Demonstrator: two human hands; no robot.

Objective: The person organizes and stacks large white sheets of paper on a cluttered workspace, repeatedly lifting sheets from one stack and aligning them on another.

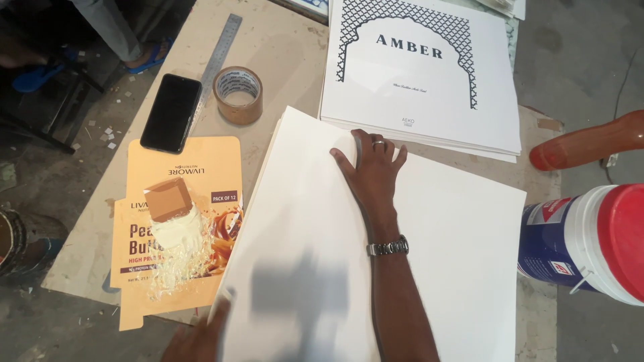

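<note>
A stack of large blank white sheets (436, 228) lies at an angle across a brown board (282, 47). My right hand (373, 175), with a ring and a metal wristwatch, rests flat on the top sheet near its far edge, fingers spread. My left hand (198, 338) is at the bottom left, blurred, with a finger curled over the sheet's near left edge. Behind the blank stack sits a second stack of white sheets (419, 107) printed with a black lattice arch.
Left of the sheets lies a flattened orange carton (201, 167) with a blob of white glue and a small brown card on it. Behind it are a black phone (170, 112), a brown tape roll (238, 95) and a steel ruler (218, 57). A red-lidded bucket (583, 241) stands right. Another person's sandalled foot (144, 57) is at top left.
</note>
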